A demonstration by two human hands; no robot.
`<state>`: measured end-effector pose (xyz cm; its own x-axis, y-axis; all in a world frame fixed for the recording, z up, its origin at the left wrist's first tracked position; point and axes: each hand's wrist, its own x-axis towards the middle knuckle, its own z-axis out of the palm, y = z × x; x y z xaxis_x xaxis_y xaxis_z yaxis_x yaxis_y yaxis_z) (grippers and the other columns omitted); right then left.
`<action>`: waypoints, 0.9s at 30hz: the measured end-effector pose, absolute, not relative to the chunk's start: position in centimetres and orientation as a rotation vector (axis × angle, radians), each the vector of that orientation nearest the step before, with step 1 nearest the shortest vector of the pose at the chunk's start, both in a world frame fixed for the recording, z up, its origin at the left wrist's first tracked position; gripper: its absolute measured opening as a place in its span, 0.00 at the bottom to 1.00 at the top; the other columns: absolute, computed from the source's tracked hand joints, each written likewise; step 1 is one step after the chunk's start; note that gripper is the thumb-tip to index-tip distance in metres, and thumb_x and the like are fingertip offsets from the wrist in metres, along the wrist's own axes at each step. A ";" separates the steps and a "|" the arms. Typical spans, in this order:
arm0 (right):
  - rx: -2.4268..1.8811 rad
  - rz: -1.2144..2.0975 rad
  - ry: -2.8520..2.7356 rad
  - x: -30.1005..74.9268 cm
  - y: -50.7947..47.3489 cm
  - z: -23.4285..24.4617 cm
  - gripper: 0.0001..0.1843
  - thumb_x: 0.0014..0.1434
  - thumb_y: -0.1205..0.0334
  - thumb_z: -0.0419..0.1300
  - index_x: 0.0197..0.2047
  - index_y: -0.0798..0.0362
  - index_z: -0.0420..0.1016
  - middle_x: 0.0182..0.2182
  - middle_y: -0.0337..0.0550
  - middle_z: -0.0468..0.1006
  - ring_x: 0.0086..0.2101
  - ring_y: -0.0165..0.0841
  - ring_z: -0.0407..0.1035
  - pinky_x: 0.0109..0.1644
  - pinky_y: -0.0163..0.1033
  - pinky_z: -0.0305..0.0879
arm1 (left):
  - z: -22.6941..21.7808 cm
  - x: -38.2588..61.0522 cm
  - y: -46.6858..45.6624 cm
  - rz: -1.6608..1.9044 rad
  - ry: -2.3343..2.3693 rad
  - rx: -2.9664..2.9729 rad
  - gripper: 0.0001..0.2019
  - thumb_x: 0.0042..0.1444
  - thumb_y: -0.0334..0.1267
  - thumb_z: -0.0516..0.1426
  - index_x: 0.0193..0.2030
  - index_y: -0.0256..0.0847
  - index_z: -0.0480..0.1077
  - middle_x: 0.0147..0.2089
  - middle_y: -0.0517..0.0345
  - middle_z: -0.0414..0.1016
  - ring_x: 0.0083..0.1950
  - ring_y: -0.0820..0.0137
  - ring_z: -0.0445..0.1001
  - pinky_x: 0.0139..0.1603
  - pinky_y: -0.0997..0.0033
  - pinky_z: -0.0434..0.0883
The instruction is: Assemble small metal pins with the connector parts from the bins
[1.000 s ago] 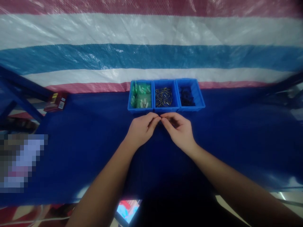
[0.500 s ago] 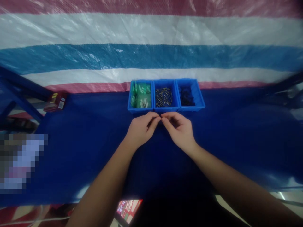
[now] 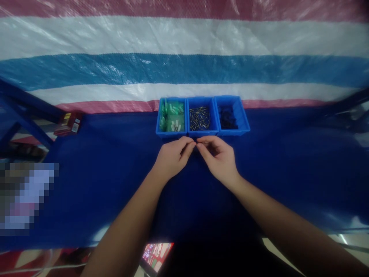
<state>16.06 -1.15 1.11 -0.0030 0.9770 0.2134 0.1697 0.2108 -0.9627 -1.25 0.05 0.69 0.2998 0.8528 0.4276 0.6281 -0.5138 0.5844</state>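
Note:
Just in front of three joined blue bins, my left hand (image 3: pixel 174 157) and my right hand (image 3: pixel 220 157) meet fingertip to fingertip. Both are closed in a pinch; whatever sits between the fingertips is hidden or too small to name. The left bin (image 3: pixel 171 134) holds green packets and pale small pieces. Inside the middle bin (image 3: pixel 202 133) lie many thin metal pins (image 3: pixel 199 118). Dark small parts (image 3: pixel 227 117) fill part of the right bin (image 3: pixel 243 119).
A blue surface (image 3: pixel 109 173) stretches under my arms. At its far left stands a dark red box (image 3: pixel 68 124) beside a blue frame bar (image 3: pixel 31 115). Striped sheeting (image 3: pixel 184 69) hangs behind. Below the near edge a lit screen (image 3: pixel 158 256) shows.

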 end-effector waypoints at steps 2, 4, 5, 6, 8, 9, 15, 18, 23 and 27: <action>-1.175 0.955 -1.415 16.1 -1.2 1.1 0.07 0.61 0.61 0.65 0.43 0.50 0.80 0.36 0.41 0.82 0.36 0.33 0.76 0.42 0.40 0.74 | 0.8 -1.3 0.1 1.018 1.351 2.275 0.11 0.70 0.41 0.52 0.42 0.41 0.73 0.33 0.60 0.79 0.32 0.74 0.77 0.34 0.74 0.68; -1.172 0.954 -1.410 16.1 -1.2 1.1 0.07 0.61 0.62 0.65 0.43 0.50 0.80 0.36 0.41 0.82 0.36 0.32 0.76 0.41 0.40 0.74 | 0.9 -1.2 0.0 1.025 1.358 2.256 0.10 0.69 0.42 0.53 0.44 0.41 0.73 0.34 0.60 0.80 0.32 0.74 0.77 0.35 0.75 0.69; -1.172 0.953 -1.408 16.1 -1.1 1.1 0.07 0.62 0.62 0.65 0.43 0.50 0.80 0.36 0.41 0.82 0.35 0.32 0.76 0.41 0.40 0.74 | 0.8 -1.2 0.0 1.038 1.355 2.240 0.09 0.68 0.42 0.54 0.46 0.42 0.73 0.34 0.61 0.80 0.32 0.74 0.77 0.35 0.75 0.69; -1.173 0.950 -1.406 16.1 -1.1 1.1 0.06 0.62 0.61 0.65 0.43 0.50 0.80 0.36 0.41 0.82 0.35 0.32 0.76 0.41 0.39 0.74 | 0.8 -1.2 0.0 1.054 1.351 2.222 0.09 0.68 0.42 0.55 0.48 0.42 0.73 0.33 0.62 0.79 0.31 0.75 0.76 0.35 0.75 0.70; -1.176 0.949 -1.401 16.1 -1.1 1.1 0.06 0.62 0.61 0.65 0.43 0.51 0.80 0.36 0.41 0.82 0.35 0.32 0.76 0.41 0.39 0.75 | 0.6 -1.1 -0.1 1.082 1.342 2.199 0.10 0.67 0.41 0.56 0.51 0.43 0.73 0.31 0.64 0.78 0.29 0.76 0.75 0.33 0.76 0.69; -1.176 0.952 -1.399 16.1 -1.1 1.1 0.07 0.62 0.60 0.65 0.43 0.51 0.80 0.36 0.41 0.82 0.35 0.32 0.76 0.41 0.39 0.75 | 0.6 -1.1 -0.1 1.089 1.337 2.197 0.10 0.66 0.40 0.56 0.51 0.43 0.73 0.30 0.64 0.77 0.28 0.76 0.75 0.33 0.77 0.69; -1.165 0.969 -1.400 16.0 -1.1 1.0 0.07 0.61 0.59 0.65 0.43 0.50 0.80 0.36 0.42 0.83 0.36 0.33 0.77 0.42 0.40 0.75 | 0.7 -1.2 0.0 1.034 1.342 2.250 0.09 0.69 0.41 0.53 0.44 0.41 0.73 0.33 0.61 0.79 0.31 0.74 0.77 0.33 0.75 0.69; -1.168 0.966 -1.401 16.0 -1.1 1.0 0.07 0.61 0.60 0.66 0.43 0.50 0.80 0.36 0.41 0.83 0.35 0.33 0.76 0.42 0.40 0.75 | 0.8 -1.3 0.1 1.013 1.355 2.266 0.11 0.70 0.42 0.52 0.42 0.41 0.73 0.33 0.60 0.79 0.31 0.74 0.77 0.33 0.75 0.69; -1.168 0.938 -1.401 16.1 -1.0 1.2 0.06 0.61 0.62 0.65 0.42 0.51 0.80 0.35 0.41 0.82 0.35 0.32 0.76 0.40 0.39 0.74 | 0.7 -1.1 -0.1 1.067 1.340 2.189 0.09 0.67 0.40 0.56 0.51 0.43 0.72 0.31 0.64 0.77 0.28 0.76 0.75 0.34 0.76 0.69; -1.171 0.943 -1.389 16.1 -1.1 1.3 0.06 0.61 0.61 0.66 0.42 0.51 0.80 0.35 0.40 0.82 0.34 0.32 0.76 0.40 0.39 0.75 | 0.6 -1.2 -0.1 1.078 1.321 2.186 0.08 0.67 0.38 0.55 0.48 0.43 0.73 0.31 0.64 0.77 0.29 0.76 0.75 0.32 0.77 0.69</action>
